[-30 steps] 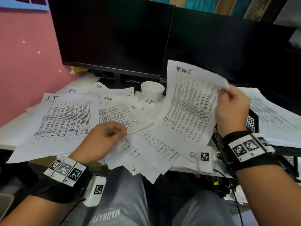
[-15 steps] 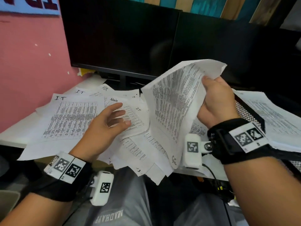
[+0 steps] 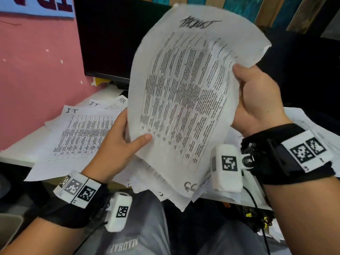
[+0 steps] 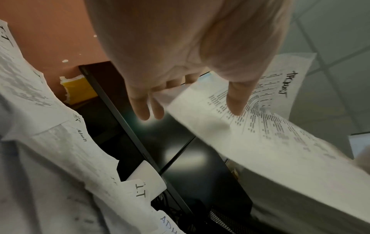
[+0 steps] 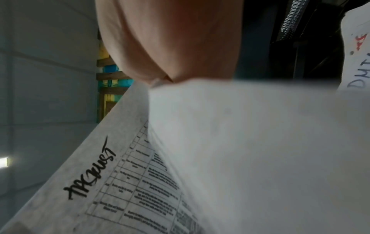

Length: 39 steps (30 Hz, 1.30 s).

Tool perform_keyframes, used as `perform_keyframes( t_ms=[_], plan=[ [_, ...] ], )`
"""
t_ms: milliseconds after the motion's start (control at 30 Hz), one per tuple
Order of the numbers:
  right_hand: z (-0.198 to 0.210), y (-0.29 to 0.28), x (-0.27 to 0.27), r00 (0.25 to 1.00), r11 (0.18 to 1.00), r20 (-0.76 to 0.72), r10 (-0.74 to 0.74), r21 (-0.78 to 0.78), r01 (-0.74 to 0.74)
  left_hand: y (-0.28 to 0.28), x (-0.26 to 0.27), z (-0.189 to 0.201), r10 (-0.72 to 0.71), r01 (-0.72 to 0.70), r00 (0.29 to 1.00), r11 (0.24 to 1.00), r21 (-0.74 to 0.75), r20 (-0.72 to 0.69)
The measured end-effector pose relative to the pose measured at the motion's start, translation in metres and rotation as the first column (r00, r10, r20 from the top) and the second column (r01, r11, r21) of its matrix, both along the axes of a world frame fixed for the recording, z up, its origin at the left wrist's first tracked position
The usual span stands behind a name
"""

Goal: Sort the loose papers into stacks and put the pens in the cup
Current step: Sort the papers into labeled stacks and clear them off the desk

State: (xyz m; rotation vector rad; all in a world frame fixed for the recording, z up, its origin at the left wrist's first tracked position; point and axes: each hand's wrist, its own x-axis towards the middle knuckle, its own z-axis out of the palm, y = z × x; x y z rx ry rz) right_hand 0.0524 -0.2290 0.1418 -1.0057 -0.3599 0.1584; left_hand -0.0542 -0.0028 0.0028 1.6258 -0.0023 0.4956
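Observation:
I hold one printed sheet [image 3: 184,100] with a scrawled heading upright in front of the monitors. My right hand [image 3: 246,89] grips its right edge, crumpling it a little. My left hand [image 3: 128,137] pinches the lower left edge, thumb on the front and fingers behind. The same sheet [image 4: 260,134] shows in the left wrist view and fills the right wrist view [image 5: 240,142]. Loose papers [image 3: 82,133] marked I.T and HR lie spread over the desk below. A white cup [image 4: 148,175] stands by the monitor base, hidden in the head view. No pens are in view.
Two black monitors [image 3: 110,37] stand at the back of the desk and a pink wall [image 3: 36,70] is on the left. More papers [image 3: 312,126] lie stacked at the right by a black mesh tray [image 5: 290,23]. The white desk edge [image 3: 16,157] runs at the left.
The right hand has raised the sheet off the pile and turned it upright. The left hand left the desk papers and took hold of the sheet's left edge.

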Motion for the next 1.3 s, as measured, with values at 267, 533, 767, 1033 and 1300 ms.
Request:
perform_keyframes(
  t_ms=[267,533,767,1033,1300],
  plan=[
    [-0.049,-0.019,0.018,0.962,0.866,0.032,-0.273,-0.427,0.26,0.011,0.0,0.003,0.193,-0.193,0.981,0.981,0.002,-0.034],
    [-0.123,-0.073,0.06,0.813,0.622,-0.122,-0.569,-0.711,0.329,0.035,0.002,-0.009,0.312,-0.318,0.943,0.947,-0.037,-0.113],
    [-0.144,-0.068,0.07,0.771,0.64,-0.223,-0.596,-0.712,0.289,0.034,0.007,-0.012,0.316,-0.319,0.943,0.947,-0.022,-0.1],
    [-0.142,-0.06,0.083,0.796,0.484,-0.066,-0.602,-0.823,0.298,0.043,0.011,-0.022,0.297,-0.311,0.944,0.946,-0.088,-0.141],
    [-0.146,-0.068,0.085,0.759,0.648,-0.198,-0.621,-0.674,0.355,0.047,0.012,-0.028,0.28,-0.305,0.943,0.943,-0.131,-0.18]
  ],
)
